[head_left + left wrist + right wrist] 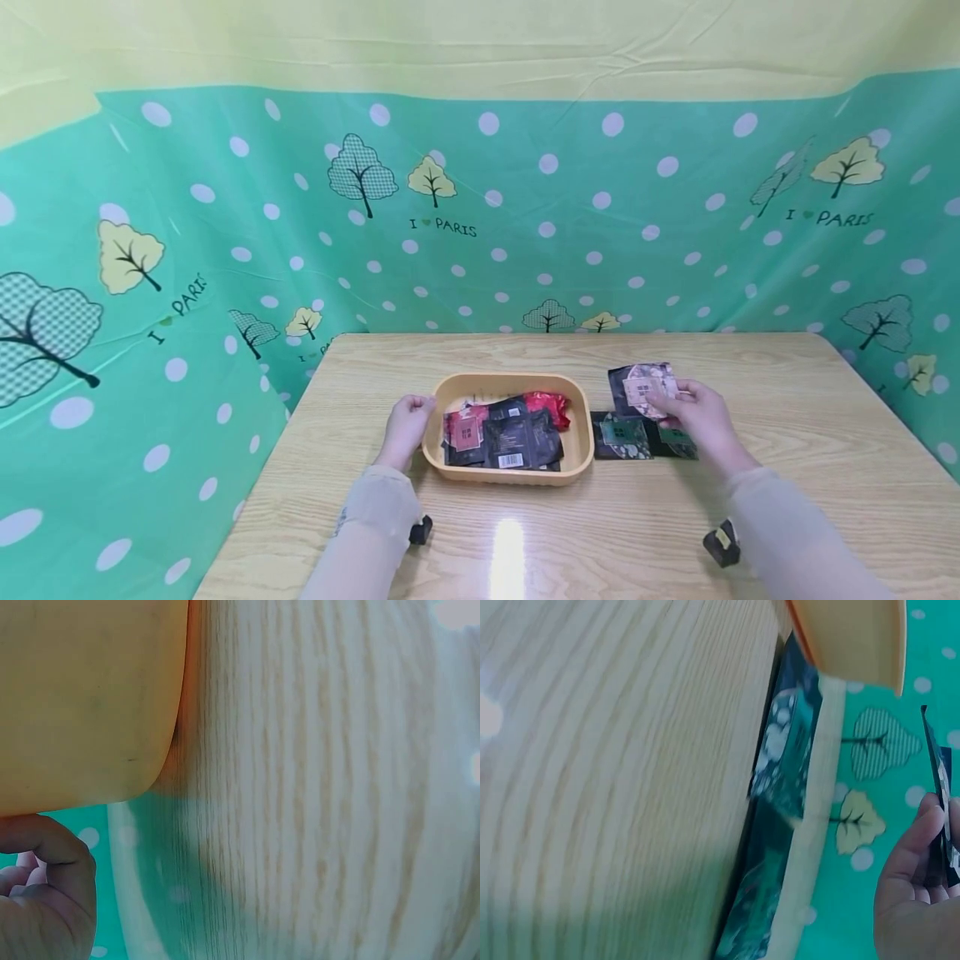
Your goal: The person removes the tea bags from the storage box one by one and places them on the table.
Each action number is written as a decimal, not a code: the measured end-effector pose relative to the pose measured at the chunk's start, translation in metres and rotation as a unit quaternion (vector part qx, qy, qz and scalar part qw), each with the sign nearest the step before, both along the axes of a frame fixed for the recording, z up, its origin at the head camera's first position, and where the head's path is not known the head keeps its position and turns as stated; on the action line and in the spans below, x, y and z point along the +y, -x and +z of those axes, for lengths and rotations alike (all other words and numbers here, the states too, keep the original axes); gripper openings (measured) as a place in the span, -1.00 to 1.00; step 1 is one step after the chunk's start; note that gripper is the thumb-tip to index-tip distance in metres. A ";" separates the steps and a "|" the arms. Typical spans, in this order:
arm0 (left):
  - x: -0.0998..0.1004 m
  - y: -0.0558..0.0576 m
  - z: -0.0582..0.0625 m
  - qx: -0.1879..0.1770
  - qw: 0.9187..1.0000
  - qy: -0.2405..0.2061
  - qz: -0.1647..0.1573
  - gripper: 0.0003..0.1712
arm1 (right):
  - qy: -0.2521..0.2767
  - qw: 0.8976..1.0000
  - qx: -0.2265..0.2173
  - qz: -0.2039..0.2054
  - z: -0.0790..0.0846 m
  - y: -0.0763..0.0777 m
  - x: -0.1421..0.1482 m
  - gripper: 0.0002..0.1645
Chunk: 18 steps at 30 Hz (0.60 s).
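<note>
A yellow plastic bin [510,477] stands on the table, holding several black packets [510,437], one with a pink label, and a red packet [551,407]. At the bin's left end my left hand [405,429] grips the rim; in the left wrist view its curled finger [45,836] meets the bin's edge. My right hand [705,417] pinches a dark packet [637,387] with a pale pink label, raised right of the bin. Below it two green-labelled packets [621,435] [784,739] lie side by side on the table, the right one partly hidden by the hand.
The pale wooden table [570,533] ends at a green dotted cloth [547,250] behind and at the sides. Black wrist devices [722,543] show at both forearms. Light glares on the table's front.
</note>
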<state>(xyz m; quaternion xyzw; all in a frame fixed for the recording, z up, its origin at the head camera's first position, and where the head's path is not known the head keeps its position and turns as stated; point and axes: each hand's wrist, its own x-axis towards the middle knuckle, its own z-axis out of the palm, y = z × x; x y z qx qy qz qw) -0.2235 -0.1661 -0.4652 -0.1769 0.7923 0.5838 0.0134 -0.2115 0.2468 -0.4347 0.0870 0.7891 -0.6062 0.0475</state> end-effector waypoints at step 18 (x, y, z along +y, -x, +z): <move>0.003 0.000 -0.001 0.003 1.000 0.013 0.001 -0.64 | -0.054 0.998 -0.029 -0.010 -0.018 -0.007 0.060 -0.19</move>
